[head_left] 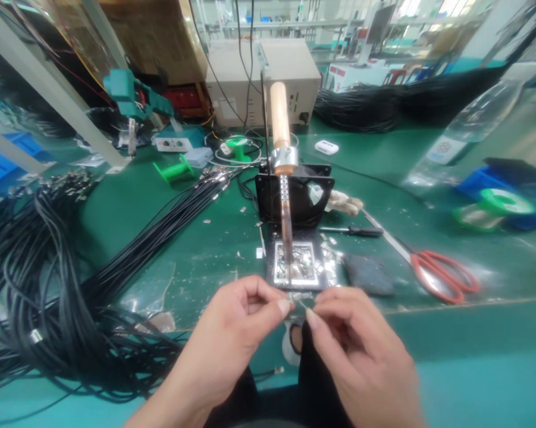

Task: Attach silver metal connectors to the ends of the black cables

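Just beyond the bench's front edge, my left hand (245, 333) is closed in a pinch of thumb and forefinger. Opposite it, my right hand (361, 351) pinches too, its fingertips a short way from the left ones. A thin pale sliver (301, 304) shows between the two; its kind is too small to tell. Directly ahead, a wooden-handled soldering iron (285, 220) is clamped upright, tip down over a white-rimmed tray (277, 279) of small metal pieces. Behind the iron's shaft stands a black fan frame (263, 205).
Bundled black cables (62, 273) cover the left side. To the right lie a dark pad (369, 274), red-handled scissors (441, 276) and a screwdriver (361, 231). Green spools (174, 170) and a plastic bottle (464, 131) stand farther off. A beige box (290, 71) is behind.
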Demonstrator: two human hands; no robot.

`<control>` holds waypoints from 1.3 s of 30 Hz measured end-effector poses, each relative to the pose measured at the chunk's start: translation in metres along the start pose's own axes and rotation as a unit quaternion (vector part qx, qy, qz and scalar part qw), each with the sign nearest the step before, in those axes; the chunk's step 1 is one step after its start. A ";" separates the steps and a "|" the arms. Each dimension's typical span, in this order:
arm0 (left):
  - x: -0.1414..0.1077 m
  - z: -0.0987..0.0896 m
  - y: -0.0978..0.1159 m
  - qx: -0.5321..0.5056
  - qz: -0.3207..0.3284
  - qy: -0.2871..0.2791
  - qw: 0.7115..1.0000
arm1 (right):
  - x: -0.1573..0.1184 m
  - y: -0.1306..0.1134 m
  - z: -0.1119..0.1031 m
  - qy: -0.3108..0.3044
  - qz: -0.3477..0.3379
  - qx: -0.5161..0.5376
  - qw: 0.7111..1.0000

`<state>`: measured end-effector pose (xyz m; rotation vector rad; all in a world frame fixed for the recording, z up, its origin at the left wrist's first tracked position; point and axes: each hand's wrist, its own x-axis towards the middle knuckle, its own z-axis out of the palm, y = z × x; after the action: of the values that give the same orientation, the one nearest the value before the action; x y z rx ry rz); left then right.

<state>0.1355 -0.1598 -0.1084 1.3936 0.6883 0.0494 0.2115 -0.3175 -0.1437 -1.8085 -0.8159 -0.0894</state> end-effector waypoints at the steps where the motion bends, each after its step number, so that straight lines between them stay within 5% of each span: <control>1: 0.001 0.000 0.001 -0.003 -0.001 -0.002 1.000 | 0.000 0.000 0.000 0.000 0.000 0.000 1.000; 13: -0.003 0.001 0.001 -0.035 -0.005 -0.031 0.999 | 0.004 -0.002 0.005 -0.011 0.008 0.000 1.000; 26: -0.019 0.006 0.003 0.121 0.036 -0.010 0.992 | -0.001 -0.003 0.001 -0.040 0.004 -0.016 0.999; 33: -0.023 0.003 -0.002 0.148 0.010 -0.013 0.989 | 0.000 -0.010 -0.003 0.018 0.144 0.027 0.989; 39: -0.031 -0.012 0.000 0.061 -0.006 -0.067 0.996 | -0.007 -0.008 -0.019 -0.021 0.172 0.063 0.983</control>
<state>0.1050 -0.1618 -0.0959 1.4955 0.5951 -0.0961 0.2079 -0.3363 -0.1326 -1.8099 -0.5159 0.2208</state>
